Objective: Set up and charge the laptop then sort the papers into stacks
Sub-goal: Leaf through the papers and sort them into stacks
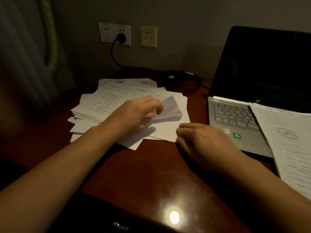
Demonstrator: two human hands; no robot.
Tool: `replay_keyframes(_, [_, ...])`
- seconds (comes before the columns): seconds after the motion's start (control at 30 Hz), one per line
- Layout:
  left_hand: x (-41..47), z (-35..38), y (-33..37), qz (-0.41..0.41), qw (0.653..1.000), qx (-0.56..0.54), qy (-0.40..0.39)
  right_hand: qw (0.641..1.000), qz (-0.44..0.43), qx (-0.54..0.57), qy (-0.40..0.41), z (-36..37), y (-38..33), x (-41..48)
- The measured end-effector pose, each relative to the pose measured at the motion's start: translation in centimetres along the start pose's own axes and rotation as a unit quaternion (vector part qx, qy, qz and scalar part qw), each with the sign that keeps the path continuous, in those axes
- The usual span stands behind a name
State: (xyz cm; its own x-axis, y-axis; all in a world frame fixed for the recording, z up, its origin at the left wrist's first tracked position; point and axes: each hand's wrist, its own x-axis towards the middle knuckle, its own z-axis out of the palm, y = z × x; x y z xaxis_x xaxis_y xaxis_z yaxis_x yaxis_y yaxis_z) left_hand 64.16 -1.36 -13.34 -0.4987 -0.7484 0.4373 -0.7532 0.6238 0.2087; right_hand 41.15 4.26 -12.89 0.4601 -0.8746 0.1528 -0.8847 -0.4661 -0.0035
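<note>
head view: left hand [134, 115] pinches a curled sheet [170, 108] on the loose paper pile [104, 101] at desk [143, 174] center; right hand [200, 140], fingers together, presses the pile's corner beside the open laptop [235, 115].

My desk [143, 174] is glossy reddish-brown wood, with a bright round glare [174, 216] near its front edge and a metal drawer pull [120, 225] just below. Behind it, a plain grey wall [185, 22] carries a beige plate [149, 36]. Far left hangs a pale curtain [21, 47] with a thick twisted rope [50, 31].
</note>
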Motion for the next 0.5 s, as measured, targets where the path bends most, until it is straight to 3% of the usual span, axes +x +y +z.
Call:
replay_keyframes(0.27, [0.1,-0.2,0.0,-0.018,0.990,0.005,-0.142,0.999,0.018,0.008,-0.034,0.4,0.3,0.2])
replay_keyframes(0.5, [0.2,-0.9,0.3,-0.024,0.990,-0.018,-0.138,0.998,0.029,0.004,-0.062,0.9,-0.1,0.0])
